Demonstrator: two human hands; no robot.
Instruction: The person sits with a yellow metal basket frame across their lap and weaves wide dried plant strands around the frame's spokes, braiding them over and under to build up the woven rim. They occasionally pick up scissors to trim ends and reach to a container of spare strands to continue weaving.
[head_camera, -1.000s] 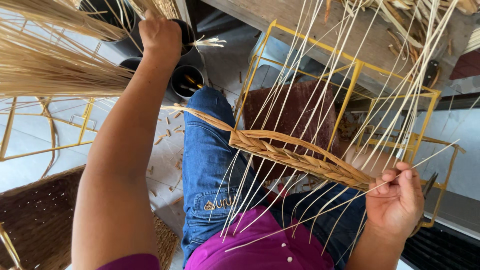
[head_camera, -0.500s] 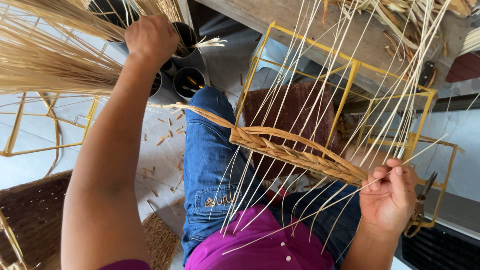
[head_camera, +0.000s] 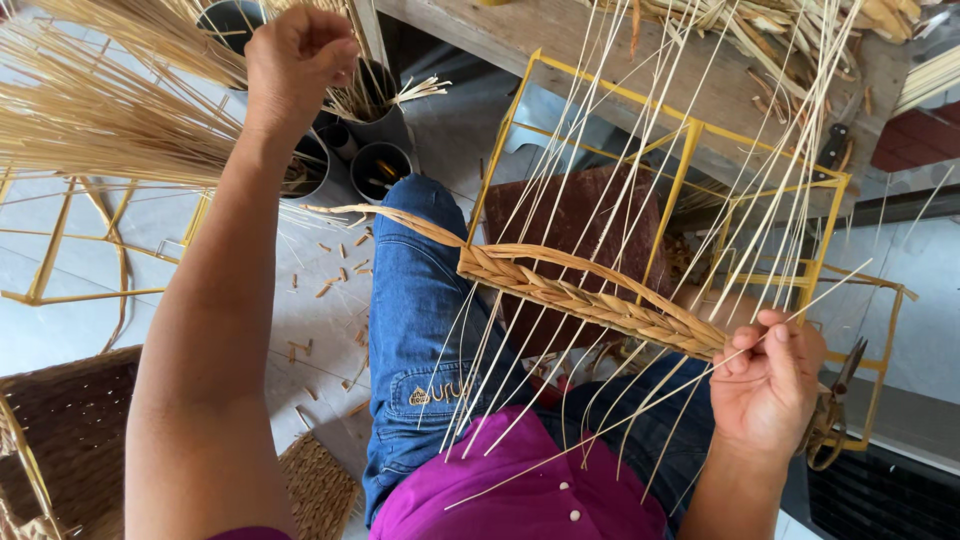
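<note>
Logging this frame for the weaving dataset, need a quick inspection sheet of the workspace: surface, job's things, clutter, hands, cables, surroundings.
Surface: pale tiled floor; wooden bench at top.
Job's things: yellow wire frame on the lap, woven braid along its near edge, thin reed strands running up through it.
Clutter: short reed offcuts on the floor; dark pots holding scraps; scissors at right.
Hands: left hand closed at the loose reed bundle; right hand pinching the braid's end.
Cables: nothing seen.
Surroundings: another yellow frame at left, woven basket lower left.
</note>
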